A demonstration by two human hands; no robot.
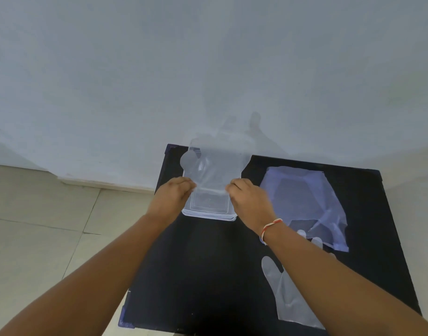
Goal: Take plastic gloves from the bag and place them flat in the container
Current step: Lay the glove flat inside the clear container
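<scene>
Both hands up over the container, holding one clear glove stretched betw. them by its cuff edge. Left hand fingers pinched shut on the cuff's left corner; right hand fingers pinched on the right corner. Glove hangs/spreads away from the person, its finger end toward the wall, thumb lobe sticking out at left. It covers the far part of the container; can't tell if it touches the rim or floats just above.

Container is clear plastic, rectangular, sits on the black bench near the far-left edge. Near end of it is uncovered, showing betw. the wrists. Can't tell if other gloves already lie inside.

Bag, thin translucent plastic, lies flat on the bench to the right of the container, apart from it. A few glove tips poke from its near end by the right wrist. A 2nd glove lies flat on the bench nearer the person, partly under the right forearm. Red-and-white thread band on right wrist. Tiled floor at left.
</scene>
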